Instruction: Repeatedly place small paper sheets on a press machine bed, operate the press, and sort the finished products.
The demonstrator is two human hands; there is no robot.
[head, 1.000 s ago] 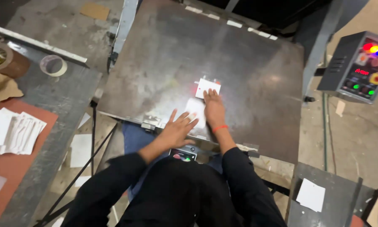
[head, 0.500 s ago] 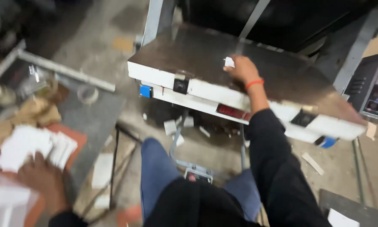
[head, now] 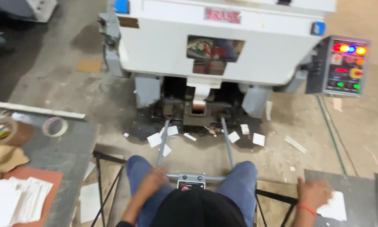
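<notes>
Seated facing a big white machine [head: 222, 42], closed up, with a small window in its front and a dark gap under it. My right hand [head: 313, 194] is out to the side, blurred, fingers down on a white sheet [head: 334, 208] lying on the dark grey table [head: 357, 185] at my right; can't tell whether it's pinching the sheet or just resting flat on it. An orange band sits at that wrist. My left hand [head: 153, 180] rests on my left thigh, blue jeans, loosely curled, holding nothing. A control box [head: 338, 65] with red, yellow, blue and green lights hangs at the machine's right side. Bare concrete floor [head: 92, 96], dusty and stained, with white paper scraps [head: 248, 134] scattered in front of the machine base. A metal pedal frame [head: 191, 178] runs between my knees toward the machine. On my left, a grey table [head: 67, 147] with a tape roll [head: 54, 126], crumpled brown paper [head: 4, 157], and a stack of white sheets [head: 17, 201] on an orange mat [head: 42, 185].
</notes>
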